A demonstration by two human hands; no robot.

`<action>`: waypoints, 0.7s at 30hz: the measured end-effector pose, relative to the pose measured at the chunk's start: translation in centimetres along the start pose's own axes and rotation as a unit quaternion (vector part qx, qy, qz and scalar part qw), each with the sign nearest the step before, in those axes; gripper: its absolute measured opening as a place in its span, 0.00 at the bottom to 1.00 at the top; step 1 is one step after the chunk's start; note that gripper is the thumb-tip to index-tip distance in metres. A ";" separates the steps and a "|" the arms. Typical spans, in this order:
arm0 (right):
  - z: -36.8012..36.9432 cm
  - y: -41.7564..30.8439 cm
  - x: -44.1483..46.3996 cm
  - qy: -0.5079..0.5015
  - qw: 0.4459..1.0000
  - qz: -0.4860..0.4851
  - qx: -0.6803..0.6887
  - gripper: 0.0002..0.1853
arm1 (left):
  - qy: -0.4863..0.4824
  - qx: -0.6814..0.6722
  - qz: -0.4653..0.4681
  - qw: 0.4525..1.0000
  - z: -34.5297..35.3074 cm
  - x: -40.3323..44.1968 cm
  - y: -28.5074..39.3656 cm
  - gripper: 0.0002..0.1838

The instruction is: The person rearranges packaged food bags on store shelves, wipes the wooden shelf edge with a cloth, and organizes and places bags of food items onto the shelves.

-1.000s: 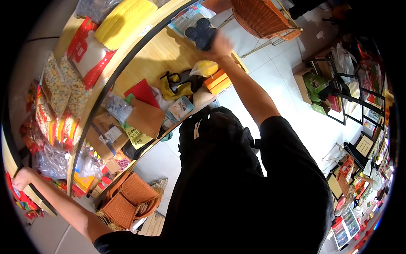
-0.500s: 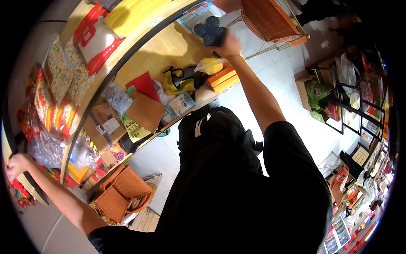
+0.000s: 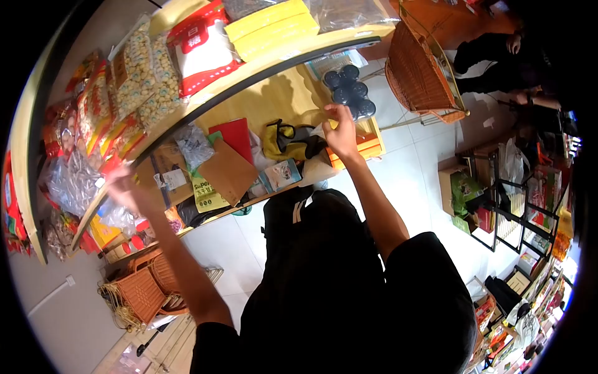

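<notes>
My right hand (image 3: 339, 132) is over the right end of the lower wooden shelf, just short of a pack of dark round-topped cans (image 3: 350, 92). Its fingers are loosely bent and apart, holding nothing, and a small gap seems to separate them from the pack. Below the hand is an orange box (image 3: 364, 147), partly covered by it. My left hand (image 3: 121, 184) is smeared by motion near the upper shelf's front edge, beside clear plastic bags (image 3: 71, 184); its fingers cannot be made out.
Upper shelf: a red-and-white sugar bag (image 3: 208, 53), yellow packages (image 3: 272, 28) and bagged snacks (image 3: 152, 81). Lower shelf: a yellow-and-black bag (image 3: 289, 142), a red folder (image 3: 235, 138) and brown cardboard (image 3: 227, 171). Wicker baskets (image 3: 417, 68) flank the shelves. Another person's dark-clothed legs (image 3: 489, 59) show upper right.
My right hand has let go of the can pack, which now rests on the lower shelf's end. My left hand has swung inward from the far-left shelf edge. The view has shifted.
</notes>
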State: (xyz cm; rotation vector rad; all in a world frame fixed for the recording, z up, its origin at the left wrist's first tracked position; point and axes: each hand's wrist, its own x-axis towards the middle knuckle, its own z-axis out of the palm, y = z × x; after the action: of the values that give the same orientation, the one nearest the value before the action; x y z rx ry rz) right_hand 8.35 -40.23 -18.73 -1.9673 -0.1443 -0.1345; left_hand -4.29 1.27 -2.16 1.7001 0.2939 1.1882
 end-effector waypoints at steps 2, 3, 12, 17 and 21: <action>-0.9 -3.2 1.9 0.023 0.998 -0.051 0.006 0.17 | -0.115 0.159 -0.090 0.976 1.2 -5.4 -2.9 0.14; -1.4 -4.4 3.3 0.041 0.994 -0.097 -0.006 0.17 | -0.173 0.144 -0.103 0.969 3.4 -7.3 -1.7 0.16; -3.4 -12.6 9.6 0.075 0.983 -0.156 0.061 0.17 | -0.468 0.092 -0.124 0.870 14.8 -9.5 2.6 0.24; 0.6 -8.1 4.5 -0.069 0.989 -0.092 0.097 0.09 | -0.483 0.043 -0.175 0.857 15.1 -10.6 2.8 0.21; 7.7 1.0 0.7 -0.391 0.899 0.176 0.086 0.19 | -0.467 0.044 -0.178 0.865 14.8 -10.3 2.6 0.20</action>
State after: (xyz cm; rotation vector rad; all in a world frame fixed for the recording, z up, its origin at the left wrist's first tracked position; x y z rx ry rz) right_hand 9.39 -33.50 -22.50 -1.7331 -0.3022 0.8885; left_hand 1.91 -15.41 -6.12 1.9876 0.0439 0.0064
